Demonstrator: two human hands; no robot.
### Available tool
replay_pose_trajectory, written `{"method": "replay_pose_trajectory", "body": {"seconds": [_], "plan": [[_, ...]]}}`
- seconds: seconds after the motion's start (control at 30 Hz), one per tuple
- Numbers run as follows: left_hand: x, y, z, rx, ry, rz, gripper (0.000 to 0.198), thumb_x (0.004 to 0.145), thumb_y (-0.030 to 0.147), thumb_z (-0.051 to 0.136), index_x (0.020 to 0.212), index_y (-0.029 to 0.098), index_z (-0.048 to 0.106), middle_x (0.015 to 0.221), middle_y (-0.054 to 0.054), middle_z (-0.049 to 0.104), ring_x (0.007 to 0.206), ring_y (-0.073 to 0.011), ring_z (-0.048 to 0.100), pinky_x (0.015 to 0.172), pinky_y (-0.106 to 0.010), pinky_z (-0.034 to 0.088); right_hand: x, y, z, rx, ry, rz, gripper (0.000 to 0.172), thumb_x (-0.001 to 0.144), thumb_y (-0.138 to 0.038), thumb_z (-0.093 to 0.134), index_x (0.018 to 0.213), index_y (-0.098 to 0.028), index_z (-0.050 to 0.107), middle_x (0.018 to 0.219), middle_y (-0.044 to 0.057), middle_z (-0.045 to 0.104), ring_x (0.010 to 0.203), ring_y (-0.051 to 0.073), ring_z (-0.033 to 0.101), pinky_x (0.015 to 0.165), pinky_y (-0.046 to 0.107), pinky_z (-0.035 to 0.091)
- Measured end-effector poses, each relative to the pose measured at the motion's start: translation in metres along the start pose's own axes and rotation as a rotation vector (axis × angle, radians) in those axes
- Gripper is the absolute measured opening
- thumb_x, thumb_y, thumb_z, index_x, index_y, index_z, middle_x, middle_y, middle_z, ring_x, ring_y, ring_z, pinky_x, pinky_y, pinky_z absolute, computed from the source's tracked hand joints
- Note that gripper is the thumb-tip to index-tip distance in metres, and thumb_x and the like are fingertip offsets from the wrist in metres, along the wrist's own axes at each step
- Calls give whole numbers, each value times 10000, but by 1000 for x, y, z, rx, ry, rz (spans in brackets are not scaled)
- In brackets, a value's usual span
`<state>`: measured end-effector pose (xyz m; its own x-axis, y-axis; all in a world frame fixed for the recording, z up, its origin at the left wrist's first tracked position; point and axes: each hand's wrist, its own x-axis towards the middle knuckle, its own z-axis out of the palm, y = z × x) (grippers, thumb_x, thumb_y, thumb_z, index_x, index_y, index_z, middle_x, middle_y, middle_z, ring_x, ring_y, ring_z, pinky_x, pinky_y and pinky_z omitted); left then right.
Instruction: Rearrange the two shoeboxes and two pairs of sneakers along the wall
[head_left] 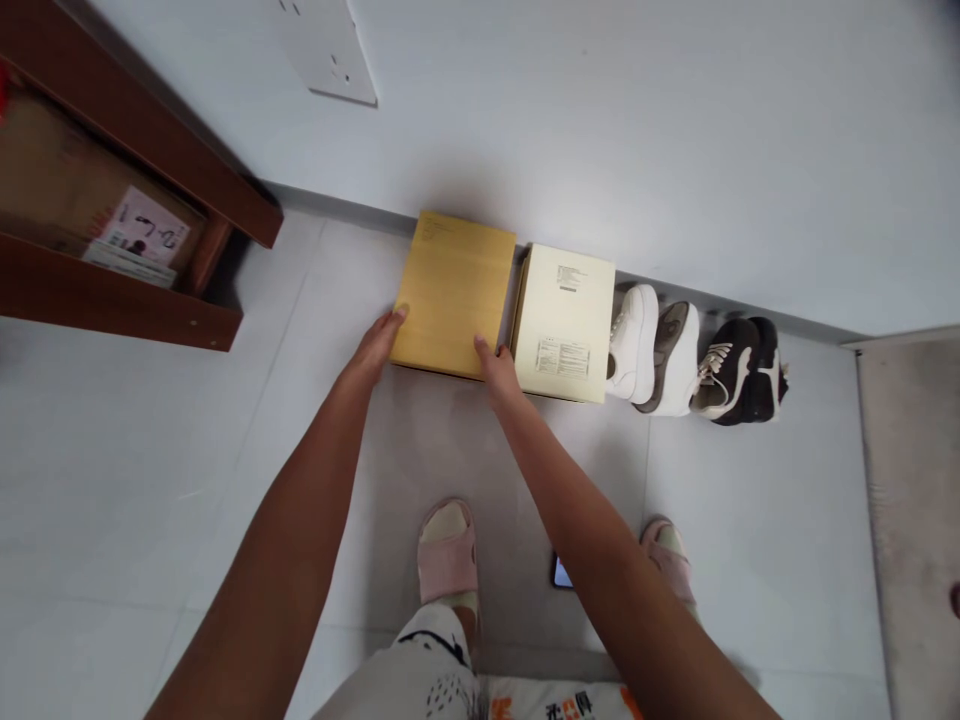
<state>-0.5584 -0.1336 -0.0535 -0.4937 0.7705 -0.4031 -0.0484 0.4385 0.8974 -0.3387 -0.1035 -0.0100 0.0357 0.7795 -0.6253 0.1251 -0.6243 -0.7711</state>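
Observation:
A yellow-gold box point(456, 290) stands on the floor against the wall, its lid facing up. My left hand point(377, 345) grips its near left corner, thumb on the top edge and the other fingers hidden along the side. At the near right corner my right hand point(496, 370) holds it the same way, thumb on top, with its fingers in the narrow gap beside a cream box point(568, 310). Printed labels show on the cream box's top. White sneakers point(634, 340) touch or nearly touch its right side.
Right along the wall stand a white-and-grey shoe point(675, 355) and black sneakers point(727, 370). A brown wooden frame point(217, 320) with cardboard inside is at left. A phone point(561, 573) lies between my pink slippers point(448, 555). A wall socket plate point(330, 50) is above.

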Motion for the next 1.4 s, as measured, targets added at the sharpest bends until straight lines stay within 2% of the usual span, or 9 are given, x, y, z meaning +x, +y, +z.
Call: {"method": "replay_pose_trajectory", "body": {"seconds": [0.17,0.3,0.5,0.7,0.9,1.03,1.17,1.3,1.4], "plan": [[-4,6,3,-12,-22,-104,663,808,657,684,1335,255,687,1467,-109,633,1448,-326,503,1256,-481,324,6,-2,5,-2,38,40,604,880,-497,730,1326,-120,579,1340,195,686,1286,275,652,1109,409,502],[-7,11,5,-22,-50,-113,667,799,650,685,1337,256,683,1429,-121,657,1415,-338,539,1226,-496,377,12,3,8,6,13,35,608,875,-482,748,1321,-109,570,1339,207,685,1251,269,677,1099,410,515],[-10,15,7,-48,-55,-207,645,799,639,666,1325,266,683,1307,-114,722,1333,-349,608,1160,-523,464,17,12,9,41,-21,15,630,862,-520,761,1326,-136,575,1359,193,684,1286,237,662,1106,386,515],[-14,14,8,-161,-67,-206,688,781,608,691,1372,259,655,1293,-139,725,1311,-368,621,1139,-544,485,12,11,9,69,-34,3,612,852,-540,754,1319,-167,619,1324,160,718,1244,226,691,1102,395,512],[-13,13,8,-200,-91,-213,712,762,612,710,1364,236,658,1295,-171,720,1261,-364,656,1132,-536,484,7,8,6,85,-64,-7,637,880,-540,723,1361,-137,610,1360,176,697,1278,220,672,1095,371,516],[-13,15,0,-200,-125,-244,737,777,723,639,1320,226,687,1225,-170,750,1230,-371,674,1094,-535,505,3,10,1,97,-125,-23,669,890,-576,698,1377,-128,602,1374,186,686,1291,232,664,1097,397,519],[-16,17,-16,-192,-143,-261,791,782,832,532,1256,225,713,1189,-179,758,1228,-405,668,1035,-549,538,-3,10,4,133,-156,-45,651,894,-576,690,1358,-125,608,1383,191,679,1286,237,667,1116,404,502],[-23,19,-34,-123,-115,-234,712,808,755,573,1239,204,704,1153,-177,764,1170,-368,696,976,-514,573,-8,9,10,142,-179,-129,763,863,-604,712,1441,-143,525,1421,188,652,1276,231,668,1131,413,487],[-31,22,-42,-115,-39,-243,618,831,640,619,1223,169,699,1121,-164,766,1104,-334,716,903,-468,604,-12,9,13,80,-175,-223,948,850,-623,721,1585,-172,330,1552,176,535,1385,219,577,1183,403,437]]}}
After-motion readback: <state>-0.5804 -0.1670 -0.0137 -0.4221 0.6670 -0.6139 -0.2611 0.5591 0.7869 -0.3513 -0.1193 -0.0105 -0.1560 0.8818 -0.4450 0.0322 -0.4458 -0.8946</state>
